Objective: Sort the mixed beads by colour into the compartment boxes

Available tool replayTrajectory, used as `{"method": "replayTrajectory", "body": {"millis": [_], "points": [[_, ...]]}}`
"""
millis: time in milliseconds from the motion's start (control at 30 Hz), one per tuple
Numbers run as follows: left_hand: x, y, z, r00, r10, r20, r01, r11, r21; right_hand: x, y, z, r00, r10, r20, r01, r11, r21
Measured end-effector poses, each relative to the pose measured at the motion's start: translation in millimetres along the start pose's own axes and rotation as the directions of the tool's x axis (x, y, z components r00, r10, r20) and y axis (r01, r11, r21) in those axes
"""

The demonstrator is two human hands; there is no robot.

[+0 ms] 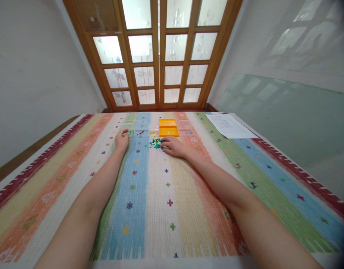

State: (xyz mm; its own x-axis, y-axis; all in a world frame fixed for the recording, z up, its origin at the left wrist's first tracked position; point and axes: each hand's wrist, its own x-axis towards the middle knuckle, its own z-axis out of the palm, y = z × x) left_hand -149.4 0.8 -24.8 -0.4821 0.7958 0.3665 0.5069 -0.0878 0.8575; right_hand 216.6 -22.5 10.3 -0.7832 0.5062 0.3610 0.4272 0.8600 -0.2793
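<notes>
A: Left hand (122,139) is loosely curled by the clear plastic boxes (143,130); can't tell if it grips. A bump might spill them?

B: Yep. Small multicoloured pieces (155,143) sit under half-curled right fingertips, grip unclear; a sweep could scatter them. The striped cloth (160,186) has more room nearside than behind the boxes.

From my remote seat I look across a tabletop (160,209) patterned in blue, green, orange, yellow and white stripes, with small stars and crosses and maroon bands along both sides. Toward its far right lies a white sheet of paper (230,126), its print too small for me to read. Beyond stand wooden doors (158,74) with bright panes (144,76) showing plant designs. A plain wall (34,67) rises at left; at right, a glossy pale green panel (286,116) carries reflections.
</notes>
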Motion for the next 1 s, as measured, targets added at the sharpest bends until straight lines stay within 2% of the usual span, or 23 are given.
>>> {"method": "replayTrajectory", "body": {"millis": [167,333,400,500,567,700,833,1000], "points": [[-8,10,-0.3,0.991,0.107,0.080,-0.117,0.985,0.125,1,2,2,1.000,-0.006,-0.007,0.006,1.000,0.011],[-15,20,1.8,0.967,0.193,0.167,-0.220,0.961,0.166,1,4,3,0.999,-0.007,-0.040,0.007,1.000,0.000],[-18,23,2.1,0.955,0.218,0.202,-0.253,0.952,0.170,0,8,2,0.997,0.030,-0.074,-0.031,1.000,-0.003],[-21,27,2.3,0.938,0.240,0.249,-0.287,0.943,0.169,-4,20,-2,0.974,0.128,-0.188,-0.132,0.991,-0.009],[-23,29,2.6,0.929,0.253,0.270,-0.304,0.938,0.165,-8,33,-6,0.935,0.210,-0.286,-0.224,0.975,-0.014],[-25,31,2.9,0.912,0.270,0.310,-0.329,0.931,0.157,-17,61,-14,0.795,0.374,-0.478,-0.422,0.906,0.007],[-27,33,2.9,0.895,0.285,0.344,-0.356,0.920,0.164,-25,81,-19,0.689,0.453,-0.566,-0.544,0.839,0.008],[-27,32,3.3,0.884,0.286,0.368,-0.364,0.918,0.160,-34,94,-17,0.542,0.537,-0.646,-0.689,0.724,0.022]]}}
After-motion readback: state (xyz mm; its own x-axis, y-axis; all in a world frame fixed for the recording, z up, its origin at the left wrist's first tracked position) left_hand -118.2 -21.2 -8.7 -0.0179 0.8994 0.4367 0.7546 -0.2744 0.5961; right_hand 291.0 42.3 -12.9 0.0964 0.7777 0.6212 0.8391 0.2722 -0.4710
